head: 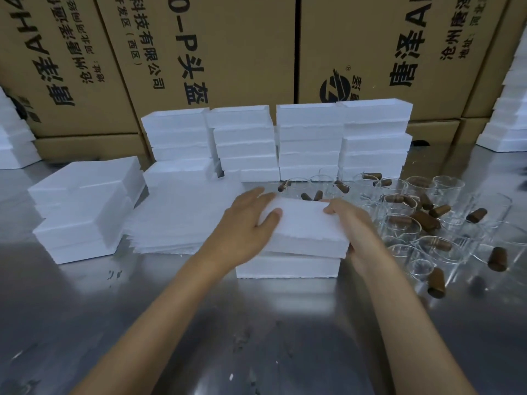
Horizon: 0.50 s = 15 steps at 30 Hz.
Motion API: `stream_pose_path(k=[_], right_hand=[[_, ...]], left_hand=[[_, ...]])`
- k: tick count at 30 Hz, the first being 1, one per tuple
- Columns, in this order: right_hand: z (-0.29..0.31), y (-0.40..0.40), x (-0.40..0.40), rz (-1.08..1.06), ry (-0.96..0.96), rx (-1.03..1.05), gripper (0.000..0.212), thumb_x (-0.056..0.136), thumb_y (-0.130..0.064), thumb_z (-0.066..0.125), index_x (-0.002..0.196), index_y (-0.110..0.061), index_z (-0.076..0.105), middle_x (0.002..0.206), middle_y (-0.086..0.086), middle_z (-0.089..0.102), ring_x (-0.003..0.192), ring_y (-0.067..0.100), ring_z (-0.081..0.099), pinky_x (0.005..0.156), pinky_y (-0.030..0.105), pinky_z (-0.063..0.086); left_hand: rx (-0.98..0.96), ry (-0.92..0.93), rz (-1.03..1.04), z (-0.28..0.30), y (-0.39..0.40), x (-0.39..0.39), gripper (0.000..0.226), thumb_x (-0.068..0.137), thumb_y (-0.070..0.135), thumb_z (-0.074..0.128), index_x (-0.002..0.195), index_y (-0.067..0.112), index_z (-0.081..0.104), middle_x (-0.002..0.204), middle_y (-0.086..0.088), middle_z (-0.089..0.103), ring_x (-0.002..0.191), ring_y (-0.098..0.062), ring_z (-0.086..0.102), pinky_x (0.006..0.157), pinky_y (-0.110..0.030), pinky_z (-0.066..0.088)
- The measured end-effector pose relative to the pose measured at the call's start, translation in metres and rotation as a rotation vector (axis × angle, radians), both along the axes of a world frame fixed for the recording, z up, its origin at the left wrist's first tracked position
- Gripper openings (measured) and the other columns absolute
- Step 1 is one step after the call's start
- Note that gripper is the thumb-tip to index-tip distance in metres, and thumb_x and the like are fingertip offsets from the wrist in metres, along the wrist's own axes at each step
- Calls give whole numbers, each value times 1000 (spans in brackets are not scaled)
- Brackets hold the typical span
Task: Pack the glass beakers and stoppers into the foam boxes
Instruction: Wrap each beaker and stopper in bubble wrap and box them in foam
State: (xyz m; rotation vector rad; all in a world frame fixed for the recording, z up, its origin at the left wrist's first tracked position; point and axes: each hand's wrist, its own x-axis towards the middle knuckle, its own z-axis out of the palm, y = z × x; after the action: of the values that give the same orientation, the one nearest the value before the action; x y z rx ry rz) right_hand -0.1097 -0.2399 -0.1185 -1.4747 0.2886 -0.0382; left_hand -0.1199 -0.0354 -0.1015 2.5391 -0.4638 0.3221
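A white foam lid (pixel 305 226) lies tilted on top of a white foam box (pixel 288 266) in the middle of the steel table. My left hand (pixel 248 220) rests flat on the lid's left part, thumb on its top. My right hand (pixel 350 223) grips the lid's right edge, fingers wrapped over the far corner and under the side. Whatever is inside the box is hidden by the lid. To the right stand several clear glass beakers (pixel 399 226), some holding brown stoppers (pixel 427 220), with more stoppers loose among them.
Stacks of white foam boxes (pixel 310 141) line the back, more foam pieces (pixel 85 206) sit at the left, and thin foam sheets (pixel 176 220) lie beside the box. Large cardboard cartons (pixel 228 52) form a wall behind. The steel table (pixel 256 337) is bare near me.
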Motion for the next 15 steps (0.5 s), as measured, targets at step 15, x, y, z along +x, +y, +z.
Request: stream_pose_path(k=[15], right_hand=[[-4, 5, -5, 130, 98, -96, 33, 57, -48, 58, 87, -44, 72, 152, 1, 40, 136, 26, 45, 101, 45, 38]], left_hand=[[103, 77, 2, -12, 3, -11, 50, 106, 39, 33, 153, 21, 34, 161, 0, 26, 149, -13, 16, 110, -13, 5]])
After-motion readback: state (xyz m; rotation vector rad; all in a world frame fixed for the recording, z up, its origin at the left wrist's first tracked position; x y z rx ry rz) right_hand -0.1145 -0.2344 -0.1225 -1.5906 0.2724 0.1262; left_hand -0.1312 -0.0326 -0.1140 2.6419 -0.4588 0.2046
